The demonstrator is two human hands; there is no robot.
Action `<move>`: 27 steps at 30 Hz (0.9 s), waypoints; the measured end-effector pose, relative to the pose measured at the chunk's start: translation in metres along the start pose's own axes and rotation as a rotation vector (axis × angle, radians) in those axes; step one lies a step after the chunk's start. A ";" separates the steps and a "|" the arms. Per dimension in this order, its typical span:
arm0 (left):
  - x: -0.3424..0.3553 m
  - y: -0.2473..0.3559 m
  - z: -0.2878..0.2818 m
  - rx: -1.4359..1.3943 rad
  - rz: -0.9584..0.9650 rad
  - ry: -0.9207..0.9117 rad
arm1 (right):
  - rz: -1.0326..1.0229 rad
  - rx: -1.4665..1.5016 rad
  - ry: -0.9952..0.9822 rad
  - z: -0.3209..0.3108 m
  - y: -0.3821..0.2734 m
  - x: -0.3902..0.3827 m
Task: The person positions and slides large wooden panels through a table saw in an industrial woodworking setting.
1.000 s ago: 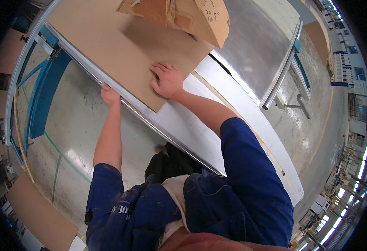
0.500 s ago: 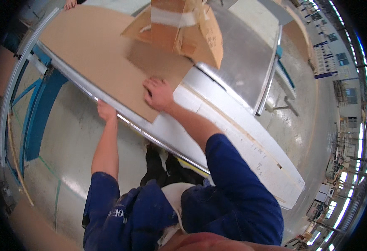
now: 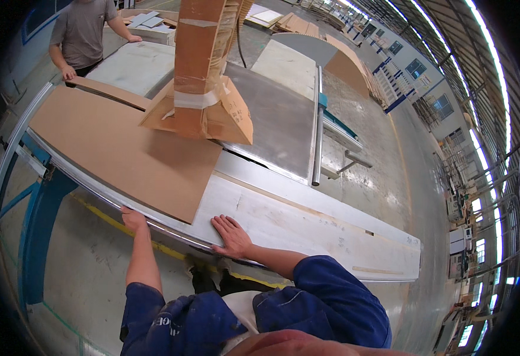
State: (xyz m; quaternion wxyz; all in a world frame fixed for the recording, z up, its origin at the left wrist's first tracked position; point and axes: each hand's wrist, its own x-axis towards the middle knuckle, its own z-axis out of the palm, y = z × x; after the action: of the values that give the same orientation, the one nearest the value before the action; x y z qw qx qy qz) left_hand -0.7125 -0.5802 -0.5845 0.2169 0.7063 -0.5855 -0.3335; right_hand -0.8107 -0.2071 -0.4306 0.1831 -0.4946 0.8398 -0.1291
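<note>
Bare aluminium under the right hand (image 3: 231, 235): fingers spread flat, palm down on the near edge of the sliding table (image 3: 307, 228), gripping nothing. Left hand (image 3: 133, 218) curled over the near rail (image 3: 171, 230), fingertips just under the near corner of the brown fibreboard sheet (image 3: 117, 151); how tightly it grips can't be told. Sheet is matte, flat, large, lying across the left half of the table. Taped cardboard hood (image 3: 203, 107) sits over its far right edge. Steel fence bar (image 3: 317, 124) far right. Blue frame (image 3: 40, 225) left. Another person (image 3: 85, 29) stands far left. Concrete floor, factory hall.
</note>
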 end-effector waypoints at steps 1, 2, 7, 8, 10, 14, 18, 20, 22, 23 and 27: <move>-0.002 -0.001 0.002 0.010 0.009 0.023 | -0.014 0.025 0.040 0.003 0.004 -0.004; -0.004 0.000 -0.002 0.032 0.000 0.015 | -0.026 0.029 0.048 0.001 0.002 -0.008; -0.023 0.002 -0.004 0.175 0.138 -0.193 | -0.020 0.016 0.042 0.003 0.016 -0.022; -0.034 0.001 -0.004 0.164 0.158 -0.189 | 0.005 0.015 0.044 0.004 0.020 -0.026; -0.048 0.007 -0.015 0.162 0.164 -0.067 | -0.017 0.023 0.082 0.003 0.018 -0.036; -0.087 0.031 -0.033 -0.076 -0.161 -0.103 | -0.030 0.009 0.115 -0.007 0.017 -0.059; -0.132 0.042 -0.046 -0.093 -0.155 -0.088 | -0.017 0.005 0.100 -0.019 0.026 -0.092; -0.156 0.040 -0.046 -0.090 -0.165 -0.087 | -0.014 0.007 0.104 -0.021 0.036 -0.113; -0.179 0.036 -0.044 -0.074 -0.174 -0.082 | -0.013 0.009 0.104 -0.023 0.049 -0.136; -0.195 0.030 -0.044 -0.080 -0.145 -0.091 | -0.007 0.027 0.103 -0.024 0.056 -0.151; -0.245 0.018 -0.038 -0.043 -0.094 -0.137 | 0.042 0.079 0.162 -0.022 0.085 -0.197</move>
State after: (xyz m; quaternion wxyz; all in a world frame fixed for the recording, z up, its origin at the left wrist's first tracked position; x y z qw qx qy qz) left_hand -0.7194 -0.3491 -0.4928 0.1757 0.7036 -0.5580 -0.4033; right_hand -0.7995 0.0072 -0.4089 0.1368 -0.4571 0.8563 -0.1978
